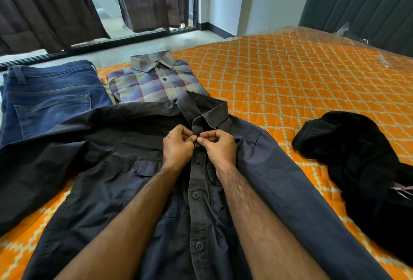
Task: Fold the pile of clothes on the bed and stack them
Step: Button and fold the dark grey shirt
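your left hand [177,145] and your right hand [220,145] meet at the top of the dark shirt [111,168], just under its collar [207,112]; both have fingers curled, thumb and forefinger of each pinching the button placket from either side, fingertips almost touching; the dark shirt lies face up and spread flat on the bed [290,74], its front buttoned below your hands, one sleeve running out to your left and the other down along your right forearm; beyond the collar sits a folded plaid shirt [154,80], its near edge tucked under the dark collar; just left of that, a folded pair of blue jeans [51,96] lies at the bed's edge, the dark shirt's left sleeve overlapping its near side; to your right, well apart from the shirt's body, a crumpled black garment [357,156] lies unfolded on the orange quilted cover; clear plastic wrap [335,36] covers the far corner of the bed; dark curtains [44,7] hang over the window behind.
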